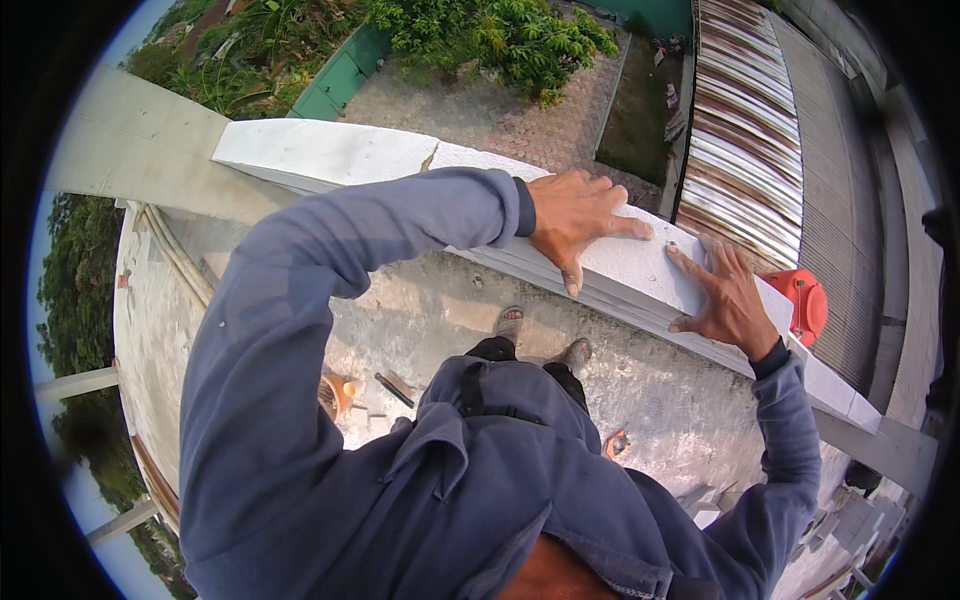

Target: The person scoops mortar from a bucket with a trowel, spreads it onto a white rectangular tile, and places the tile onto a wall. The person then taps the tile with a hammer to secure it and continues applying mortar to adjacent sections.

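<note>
In the head view, taking the middle of the picture as the centre of the dial, a row of white blocks runs from 10 o'clock across to between 3 and 4 o'clock. The white block [652, 262] under both hands lies between 2 and 3 o'clock, on the top course. The left hand [583, 222], at 2 o'clock, grasps it from above: its thumb points down at the near edge, and its other fingers reach over the top toward the far edge. The right hand [722, 292], at 3 o'clock, grasps the same block with its fingers spread, the thumb at the near edge and the fingertips toward the far one. How hard either hand presses, I cannot tell.

A red container [803, 305] stands just beyond the right hand at 3 o'clock. A corrugated metal roof [745, 120] slopes away at 2 o'clock, a leafy tree [545, 45] is near 12, and a pale concrete beam [150, 150] meets the row at 10. On the concrete floor [420, 300], an orange vessel [341, 394] sits at 8 o'clock; grey blocks [855, 525] lie at 4.
</note>
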`<move>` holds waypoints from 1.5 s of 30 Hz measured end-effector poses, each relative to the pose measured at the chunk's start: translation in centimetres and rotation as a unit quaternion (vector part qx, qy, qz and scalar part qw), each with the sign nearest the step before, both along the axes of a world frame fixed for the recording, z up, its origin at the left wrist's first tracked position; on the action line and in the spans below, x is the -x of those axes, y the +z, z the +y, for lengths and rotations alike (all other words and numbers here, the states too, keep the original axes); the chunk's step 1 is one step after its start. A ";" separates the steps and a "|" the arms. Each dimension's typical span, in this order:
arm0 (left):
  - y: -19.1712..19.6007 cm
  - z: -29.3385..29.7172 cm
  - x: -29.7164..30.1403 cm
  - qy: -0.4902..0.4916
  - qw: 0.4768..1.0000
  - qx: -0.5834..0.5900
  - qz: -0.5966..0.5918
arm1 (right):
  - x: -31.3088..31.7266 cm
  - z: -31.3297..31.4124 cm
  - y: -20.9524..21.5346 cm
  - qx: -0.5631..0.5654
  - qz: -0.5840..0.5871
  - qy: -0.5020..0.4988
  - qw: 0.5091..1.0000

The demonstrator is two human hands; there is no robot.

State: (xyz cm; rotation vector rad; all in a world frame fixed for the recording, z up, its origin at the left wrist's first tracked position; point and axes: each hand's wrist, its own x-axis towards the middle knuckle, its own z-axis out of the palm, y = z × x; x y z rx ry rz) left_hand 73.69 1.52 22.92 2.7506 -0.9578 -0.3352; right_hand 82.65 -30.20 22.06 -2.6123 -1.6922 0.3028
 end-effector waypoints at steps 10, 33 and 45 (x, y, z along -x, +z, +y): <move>-0.5 -0.6 -0.5 0.033 0.997 -0.033 0.061 | 0.3 -0.2 -0.3 0.006 -0.004 -0.023 1.000; -0.6 -1.4 -0.4 0.019 0.999 -0.004 -0.040 | -0.2 -1.1 -1.2 -0.044 -0.015 0.017 0.999; -1.0 -1.3 -0.5 0.015 0.999 -0.002 -0.043 | 0.0 -1.2 -1.2 -0.051 -0.024 0.007 0.998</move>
